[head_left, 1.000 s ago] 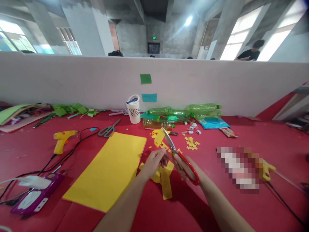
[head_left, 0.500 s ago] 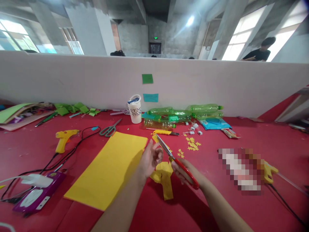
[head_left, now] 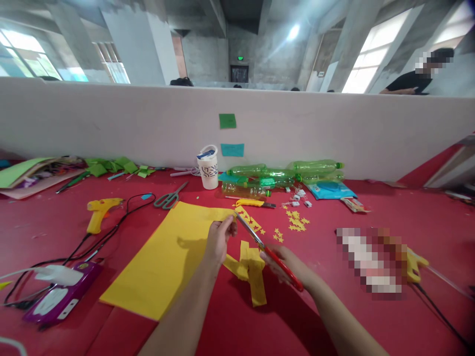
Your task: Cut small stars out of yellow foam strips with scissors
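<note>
My right hand (head_left: 285, 264) is wrapped round the red-handled scissors (head_left: 272, 257), whose blades point up and left and look nearly closed. At the blade tips, my left hand (head_left: 221, 237) is closed with thumb and finger pinched; what lies between them is too small to make out. Under my left wrist spreads a yellow sheet (head_left: 159, 257). Several yellow paper strips (head_left: 257, 282) lie below the scissors. Just past the blades is a yellow strip with star-shaped holes (head_left: 248, 217). Small yellow stars (head_left: 296, 221) lie in loose groups to the right.
Behind the hands are a yellow cutter knife (head_left: 252, 203), green plastic bottles (head_left: 282, 177) and a white cup (head_left: 208, 170). Grey scissors (head_left: 169, 198), a yellow glue gun (head_left: 98, 212) and a purple power strip (head_left: 63, 294) with cords lie left. Another glue gun (head_left: 413, 264) is right.
My left hand has shifted left onto the sheet's edge, and its fingers have closed into a pinch. The holed strip shows more now. A person in the background has moved right.
</note>
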`<state>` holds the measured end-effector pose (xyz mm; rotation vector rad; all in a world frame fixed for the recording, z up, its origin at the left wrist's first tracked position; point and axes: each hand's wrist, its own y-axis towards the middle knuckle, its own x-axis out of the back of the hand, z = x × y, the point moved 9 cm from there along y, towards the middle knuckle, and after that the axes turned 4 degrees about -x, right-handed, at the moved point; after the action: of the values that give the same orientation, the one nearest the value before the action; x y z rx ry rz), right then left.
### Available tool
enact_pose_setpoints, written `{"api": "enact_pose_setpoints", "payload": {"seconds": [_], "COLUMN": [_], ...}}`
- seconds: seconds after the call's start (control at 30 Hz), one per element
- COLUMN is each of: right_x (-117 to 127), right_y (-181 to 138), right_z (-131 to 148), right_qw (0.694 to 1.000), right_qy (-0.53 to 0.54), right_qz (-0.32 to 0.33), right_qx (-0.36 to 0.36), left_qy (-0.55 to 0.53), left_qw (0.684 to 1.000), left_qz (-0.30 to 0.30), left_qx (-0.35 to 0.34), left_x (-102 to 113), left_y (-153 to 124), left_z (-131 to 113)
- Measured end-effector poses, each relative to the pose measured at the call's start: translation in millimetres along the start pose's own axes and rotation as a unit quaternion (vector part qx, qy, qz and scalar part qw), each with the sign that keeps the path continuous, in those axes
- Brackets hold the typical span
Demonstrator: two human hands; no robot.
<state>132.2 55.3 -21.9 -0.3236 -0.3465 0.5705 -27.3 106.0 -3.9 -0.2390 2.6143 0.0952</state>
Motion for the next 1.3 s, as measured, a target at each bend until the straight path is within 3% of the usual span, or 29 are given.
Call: {"api": "enact_pose_setpoints", "payload": {"seconds": [0.2,0.53,1.3], "right_x": [-5.7,-9.1,-9.1], "right_y": [-2.8,-7.4,-8.2], "right_z": [-0.2,4.3,8.2], "right_qw": [0.999,0.997,0.997], "right_qy": [0.028,0.032,0.037], "right_qz": [0.031,0.068,0.061], "right_qx": [-0.004,0.008,-0.007], "left_qy": [0.092,0.117,0.130], "left_qw": [0.995,0.993,0.991], "left_qz": [-0.016,0.001,0.000], "left_qx": [-0.031,-0.033,-0.030], "left_x": [6.9,12.2,12.7], "left_y": [0.9,6.1,6.7], "left_z": [-4.6,-6.2,-4.8]}}
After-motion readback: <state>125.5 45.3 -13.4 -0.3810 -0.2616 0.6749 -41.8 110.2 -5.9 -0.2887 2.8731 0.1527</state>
